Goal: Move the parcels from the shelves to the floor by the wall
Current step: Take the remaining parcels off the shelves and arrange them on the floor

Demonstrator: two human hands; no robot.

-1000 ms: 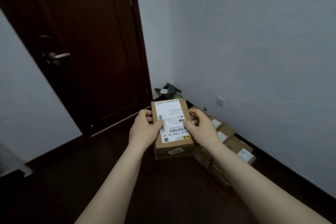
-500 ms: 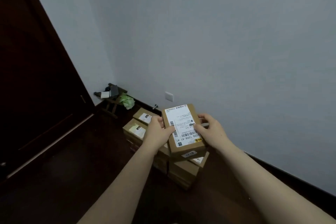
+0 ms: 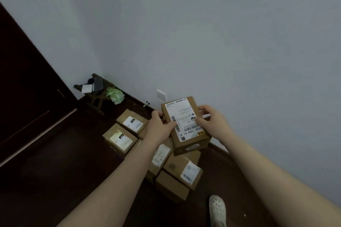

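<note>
Left hand (image 3: 158, 125) at nine o'clock, right hand (image 3: 212, 120) at three gripped the parcel (image 3: 187, 131) over the pile (image 3: 181, 173) by the wall (image 3: 221, 42); likely light, stiff, best held by its sides.

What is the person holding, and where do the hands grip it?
A labelled cardboard parcel, gripped at its two long sides: left hand on one, right hand opposite.

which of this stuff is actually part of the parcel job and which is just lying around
Job: the parcel gripped by the left hand and right hand; the parcel pile on the floor by the wall.
Just lying about: small stool, crumpled green material, wall socket, door stop, dark door.
</note>
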